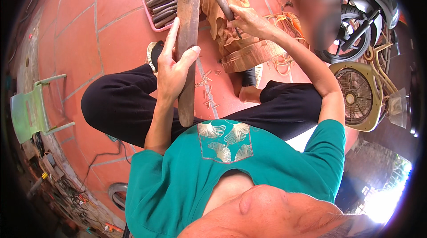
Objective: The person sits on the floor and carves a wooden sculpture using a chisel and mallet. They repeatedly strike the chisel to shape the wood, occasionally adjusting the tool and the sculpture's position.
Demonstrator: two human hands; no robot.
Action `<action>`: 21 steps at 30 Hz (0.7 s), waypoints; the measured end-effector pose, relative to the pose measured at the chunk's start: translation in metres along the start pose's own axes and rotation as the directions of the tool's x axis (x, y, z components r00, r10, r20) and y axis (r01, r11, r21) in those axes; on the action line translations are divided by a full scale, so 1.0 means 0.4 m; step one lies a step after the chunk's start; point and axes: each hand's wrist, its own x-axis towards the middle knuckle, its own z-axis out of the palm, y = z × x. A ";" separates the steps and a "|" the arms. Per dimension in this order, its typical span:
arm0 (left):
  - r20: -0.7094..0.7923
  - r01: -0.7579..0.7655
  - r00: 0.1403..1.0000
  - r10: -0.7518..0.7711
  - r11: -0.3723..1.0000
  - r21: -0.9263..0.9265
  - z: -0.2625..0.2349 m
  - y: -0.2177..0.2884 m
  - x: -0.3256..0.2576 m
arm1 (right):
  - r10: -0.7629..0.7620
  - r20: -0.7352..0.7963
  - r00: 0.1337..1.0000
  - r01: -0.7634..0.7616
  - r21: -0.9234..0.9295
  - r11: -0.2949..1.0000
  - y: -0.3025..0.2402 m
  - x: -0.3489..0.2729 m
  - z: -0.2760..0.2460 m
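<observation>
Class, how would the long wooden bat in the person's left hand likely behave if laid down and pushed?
The wooden bat is probably stiff: it runs straight past the left hand at both ends. Its solid-looking wood suggests some heft. Its broad, flat-looking face suggests sliding rather than rolling.

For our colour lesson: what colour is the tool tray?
The tray is pink; head view shows it.

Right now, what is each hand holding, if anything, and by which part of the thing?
The left hand holds a long wooden bat around its middle. The right hand holds a chisel-like tool below its thick upper end.
</observation>
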 end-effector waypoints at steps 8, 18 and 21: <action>-0.023 -0.127 0.992 0.126 0.990 -0.064 0.004 0.023 0.008 | 0.043 0.072 0.996 -0.037 -0.084 0.996 -0.024 0.014 -0.024; 0.059 -0.062 0.997 0.053 0.986 0.156 0.010 -0.029 0.025 | 0.106 0.237 0.966 -0.138 0.122 0.983 -0.009 0.038 -0.019; 0.112 0.080 0.990 -0.083 0.996 0.031 -0.005 -0.023 0.022 | 0.086 0.102 0.991 -0.098 0.117 0.988 0.003 0.028 -0.018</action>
